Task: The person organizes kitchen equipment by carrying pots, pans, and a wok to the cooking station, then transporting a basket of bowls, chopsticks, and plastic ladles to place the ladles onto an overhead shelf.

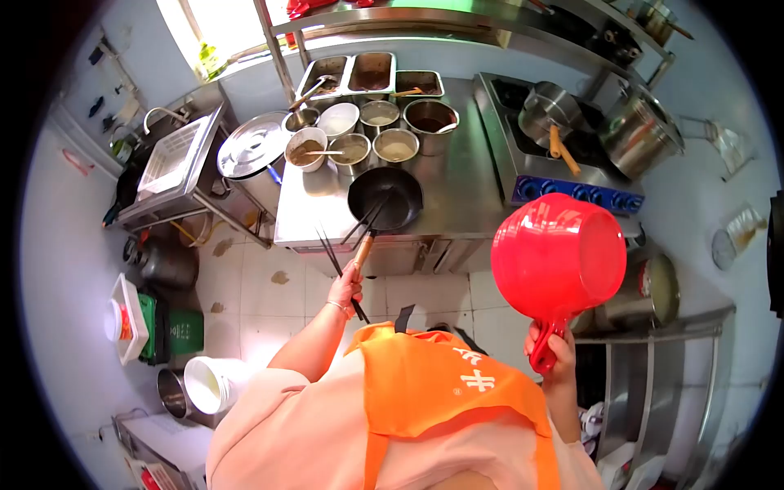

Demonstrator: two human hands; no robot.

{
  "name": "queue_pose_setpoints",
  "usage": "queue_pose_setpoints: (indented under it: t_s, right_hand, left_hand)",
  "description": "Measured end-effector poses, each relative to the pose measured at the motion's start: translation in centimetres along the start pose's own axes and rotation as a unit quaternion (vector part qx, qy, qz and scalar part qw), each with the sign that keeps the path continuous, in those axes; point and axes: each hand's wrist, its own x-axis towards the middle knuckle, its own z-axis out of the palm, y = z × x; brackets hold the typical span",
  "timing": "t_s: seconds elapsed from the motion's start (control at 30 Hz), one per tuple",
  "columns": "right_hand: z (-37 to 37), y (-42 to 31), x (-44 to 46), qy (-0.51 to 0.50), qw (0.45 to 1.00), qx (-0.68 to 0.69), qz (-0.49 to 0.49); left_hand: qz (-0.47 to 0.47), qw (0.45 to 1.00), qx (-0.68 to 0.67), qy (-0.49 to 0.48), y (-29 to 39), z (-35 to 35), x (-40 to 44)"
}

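My left hand (347, 287) is closed round the wooden handle of a black wok (387, 198) and also has dark chopsticks (330, 253) in its grip. The wok is at the front edge of the steel counter (461, 184); other dark sticks lean across its inside. On the right, my right hand (555, 351) holds a large red ladle-shaped scoop (559, 257) by its handle, raised with its rounded underside showing. Whether the scoop contains anything is hidden.
Several bowls and pots, such as a white bowl (306, 149), stand behind the wok. A stove (572, 184) with a steel pot (549, 113) is at the right. A sink with a white rack (173, 155) and a lidded pot (253, 145) are at the left.
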Motion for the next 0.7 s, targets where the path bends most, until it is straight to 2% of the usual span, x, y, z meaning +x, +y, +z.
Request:
queue_pose_setpoints:
  t_s: [0.13,0.3,0.37,0.57,0.7]
  right_hand:
    - [-3.5,-3.0,5.7,-0.043,0.999,-0.005,0.027]
    - [-6.5,-5.9,9.2,-0.101,0.991,0.012,0.084]
    - [-7.1,-6.2,10.4,-0.111,0.991,-0.026,0.073]
    - [-5.9,-7.1,13.3,-0.098,0.992,-0.045,0.058]
    - [-4.6,-6.2,14.7,-0.103,0.991,-0.008,0.085]
  left_hand:
    - [0.003,0.999,0.01,0.048,0.0,0.4,-0.7]
    - [0.005,0.997,0.069,0.03,-1.2,0.9,-4.0]
    - [0.002,0.997,0.071,0.042,-1.6,1.7,-3.9]
    - [-0.053,0.995,0.086,-0.023,-2.8,6.2,1.7]
    - [-0.047,0.983,0.171,-0.041,-2.6,10.1,4.0]
